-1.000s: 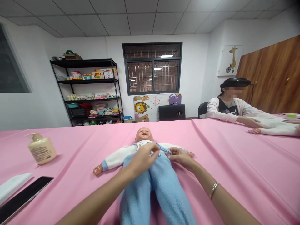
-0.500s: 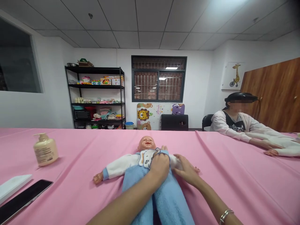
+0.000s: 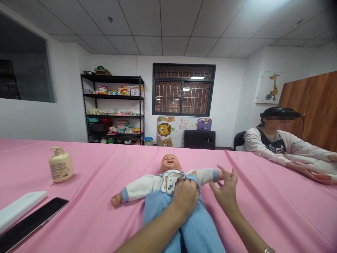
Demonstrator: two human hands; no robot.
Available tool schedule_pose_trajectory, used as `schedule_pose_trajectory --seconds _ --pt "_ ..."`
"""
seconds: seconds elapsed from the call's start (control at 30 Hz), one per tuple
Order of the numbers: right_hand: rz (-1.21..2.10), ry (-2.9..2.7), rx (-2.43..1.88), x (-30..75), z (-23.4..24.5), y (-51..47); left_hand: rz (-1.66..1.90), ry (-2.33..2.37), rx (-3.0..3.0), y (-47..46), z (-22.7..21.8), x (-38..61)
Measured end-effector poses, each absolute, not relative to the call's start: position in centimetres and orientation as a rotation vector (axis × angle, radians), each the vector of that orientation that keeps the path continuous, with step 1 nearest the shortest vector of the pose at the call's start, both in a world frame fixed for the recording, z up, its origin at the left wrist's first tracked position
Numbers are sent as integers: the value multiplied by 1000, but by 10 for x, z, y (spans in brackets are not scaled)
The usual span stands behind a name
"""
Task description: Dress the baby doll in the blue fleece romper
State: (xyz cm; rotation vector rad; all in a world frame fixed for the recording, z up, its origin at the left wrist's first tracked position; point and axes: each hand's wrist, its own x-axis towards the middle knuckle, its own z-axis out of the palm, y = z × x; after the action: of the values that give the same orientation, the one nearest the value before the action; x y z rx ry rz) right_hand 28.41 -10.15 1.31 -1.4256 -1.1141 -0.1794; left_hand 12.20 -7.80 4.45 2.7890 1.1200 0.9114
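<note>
- Baby doll (image 3: 165, 184) lies on its back on the pink-covered bench (image 3: 273, 218), head pointing away from the person.
- Left hand (image 3: 185, 197): fingers gathered on the blue romper (image 3: 155, 211) at the doll's chest.
- Right hand (image 3: 225, 188): fingers spread apart, just beside the white sleeve's blue cuff (image 3: 216, 175).

Baby doll (image 3: 170, 163) lying on its back, arms outspread, blue-and-white fleece romper (image 3: 157, 211)

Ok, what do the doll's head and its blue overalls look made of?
The baby doll's head looks like moulded vinyl or similar soft plastic: smooth, slightly shiny skin with sculpted features; the exact plastic can't be told. The blue overalls look like matte polyester fleece, with a soft, fuzzy nap and thick, rounded folds; the fibre itself can't be confirmed.
</note>
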Motion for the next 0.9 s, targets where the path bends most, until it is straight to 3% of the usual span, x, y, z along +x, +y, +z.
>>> schedule_pose_trajectory --seconds 0.17,0.5,0.63,0.77,0.9 --pt "198 -1004 -1074 263 20 -103 942 1068 2811 -77 41 123" --pt "393 -1509 -1090 251 18 -107 1227 860 2843 -75 41 118" --pt "580 -1572 -1069 247 30 -116 956 805 2888 -77 58 113" --pt "662 -1576 -1004 239 35 -120 511 1084 2997 -85 80 110" --pt "661 -1424 -1002 237 32 -117 499 1035 3056 -87 89 105"
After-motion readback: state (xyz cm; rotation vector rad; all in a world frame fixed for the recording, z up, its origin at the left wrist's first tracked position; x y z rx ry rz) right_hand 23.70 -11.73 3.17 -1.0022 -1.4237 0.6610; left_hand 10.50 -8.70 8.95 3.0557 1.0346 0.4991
